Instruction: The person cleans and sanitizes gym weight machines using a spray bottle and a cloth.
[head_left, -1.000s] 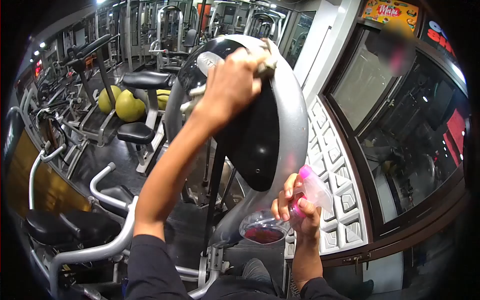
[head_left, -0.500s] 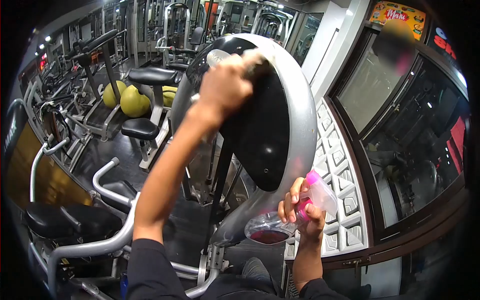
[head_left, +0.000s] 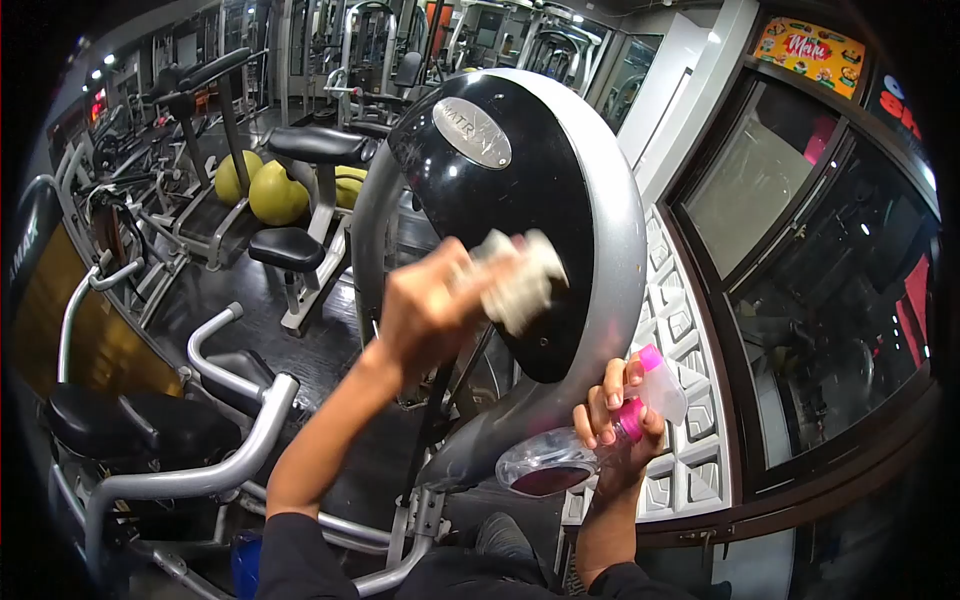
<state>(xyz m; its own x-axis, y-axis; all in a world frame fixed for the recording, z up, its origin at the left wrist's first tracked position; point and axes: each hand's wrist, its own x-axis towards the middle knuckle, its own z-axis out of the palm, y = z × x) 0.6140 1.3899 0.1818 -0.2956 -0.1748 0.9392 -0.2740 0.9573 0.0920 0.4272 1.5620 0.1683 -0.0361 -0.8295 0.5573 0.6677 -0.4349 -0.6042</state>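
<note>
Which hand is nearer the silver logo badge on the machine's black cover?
Left. The left hand, holding a cloth against the black cover, sits just below the silver badge; the right hand holds a spray bottle much lower, by the cover's bottom edge.

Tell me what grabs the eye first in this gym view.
The big black-and-silver machine cover fills the centre, with the left hand holding a whitish cloth at its black face. Lower right, the right hand grips a clear spray bottle with a pink nozzle; yellow balls sit far left behind.
</note>
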